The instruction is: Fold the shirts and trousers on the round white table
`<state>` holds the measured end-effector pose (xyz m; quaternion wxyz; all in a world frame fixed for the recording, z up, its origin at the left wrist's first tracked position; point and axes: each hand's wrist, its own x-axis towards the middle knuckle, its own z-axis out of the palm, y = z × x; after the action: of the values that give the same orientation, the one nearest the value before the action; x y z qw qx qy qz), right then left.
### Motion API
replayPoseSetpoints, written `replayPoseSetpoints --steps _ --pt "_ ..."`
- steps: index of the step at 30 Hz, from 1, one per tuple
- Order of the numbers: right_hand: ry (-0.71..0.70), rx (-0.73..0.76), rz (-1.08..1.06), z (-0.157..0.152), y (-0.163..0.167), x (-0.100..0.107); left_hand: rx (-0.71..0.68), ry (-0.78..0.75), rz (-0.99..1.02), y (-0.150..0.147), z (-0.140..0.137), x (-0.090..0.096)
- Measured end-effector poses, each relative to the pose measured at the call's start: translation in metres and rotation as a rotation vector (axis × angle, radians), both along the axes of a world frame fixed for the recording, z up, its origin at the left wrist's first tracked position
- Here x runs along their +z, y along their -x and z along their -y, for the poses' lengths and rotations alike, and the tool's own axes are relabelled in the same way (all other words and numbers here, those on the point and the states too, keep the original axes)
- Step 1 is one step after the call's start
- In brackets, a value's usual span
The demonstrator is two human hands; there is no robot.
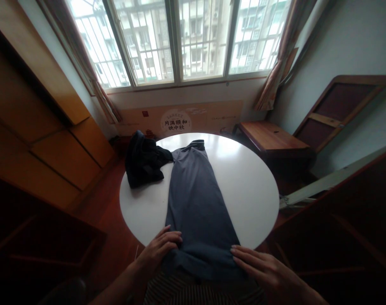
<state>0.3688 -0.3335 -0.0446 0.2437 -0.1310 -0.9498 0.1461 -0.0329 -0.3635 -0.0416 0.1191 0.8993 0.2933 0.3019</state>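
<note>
A grey-blue skirt-like garment lies lengthwise over a round white table. Its dark, pale-lined waistband is at the far end, and the wider near end reaches the table's front edge by my body. My left hand has the left border near that end, fingers bent over the cloth. At the opposite border my right hand grips the fabric with fairly straight fingers on top. Both thumbs are hidden. Beside the garment's far left part, a crumpled black cloth item touches it; its kind is unclear.
Behind the table, a printed banner runs along the wall below the barred window. A low wooden bench stands at the back right, near a leaning framed panel. Wooden cabinets line the left side.
</note>
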Motion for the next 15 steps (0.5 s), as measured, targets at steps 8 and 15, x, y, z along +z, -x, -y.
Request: replayPoseSetpoints --steps 8,15 --pt "0.344 -0.099 -0.315 -0.01 0.017 -0.002 -0.092 0.095 -0.018 -0.016 -0.018 0.014" --pt "0.555 -0.066 -0.182 -0.015 0.018 -0.004 -0.136 0.058 -0.199 -0.012 -0.03 0.009"
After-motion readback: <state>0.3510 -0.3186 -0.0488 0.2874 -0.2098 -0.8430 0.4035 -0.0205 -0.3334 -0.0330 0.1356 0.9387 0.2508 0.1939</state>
